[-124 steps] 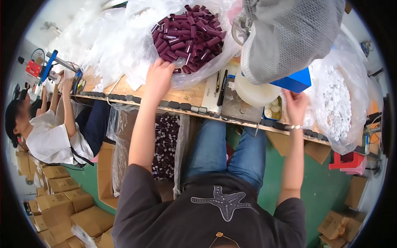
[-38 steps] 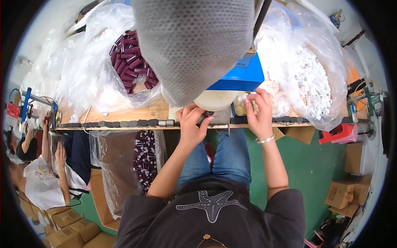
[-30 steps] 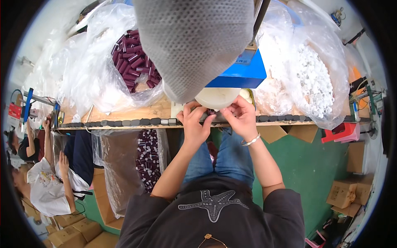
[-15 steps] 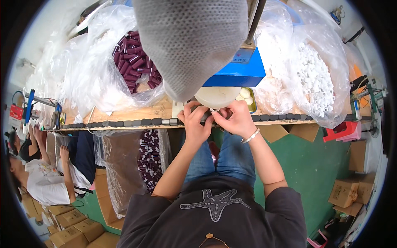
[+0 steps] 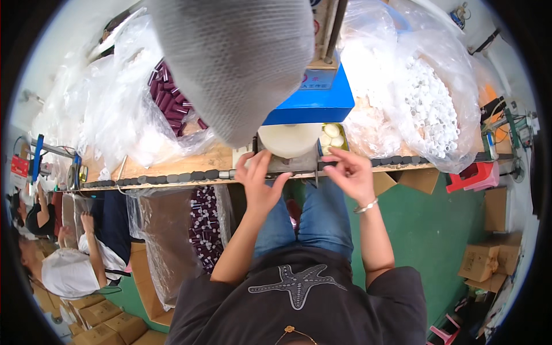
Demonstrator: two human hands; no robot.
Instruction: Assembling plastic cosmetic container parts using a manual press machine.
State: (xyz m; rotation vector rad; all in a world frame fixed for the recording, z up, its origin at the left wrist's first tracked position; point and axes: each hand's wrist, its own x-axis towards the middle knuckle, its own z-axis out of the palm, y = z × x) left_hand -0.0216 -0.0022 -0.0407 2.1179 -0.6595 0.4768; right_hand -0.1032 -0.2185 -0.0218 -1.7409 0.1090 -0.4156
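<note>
Maroon tubes [image 5: 167, 98]; white small parts [image 5: 429, 109]; cream disc [image 5: 289, 141]; blue box [image 5: 310, 109]; charcoal shirt [image 5: 351, 313], grey starfish print [image 5: 298, 282]; green floor [image 5: 422, 227].

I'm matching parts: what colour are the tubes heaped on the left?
The tubes are dark maroon; head view.

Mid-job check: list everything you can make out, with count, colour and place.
table: one, wood-brown, across the middle
purple tubes: many, purple, upper left
white rings: many, white, upper right
plastic bags: several, clear, on the table
mesh cover: one, grey, top centre
box-shaped housing: one, blue, centre
round part: one, off-white, below housing
discs: several, pale, right of round part
small pieces: many, purple and white, below table, left
cartons: several, brown, both sides
co-workers: at least two, white and dark tops, far left
left grip: one, bare, table edge
right grip: one, bare, near discs
</note>
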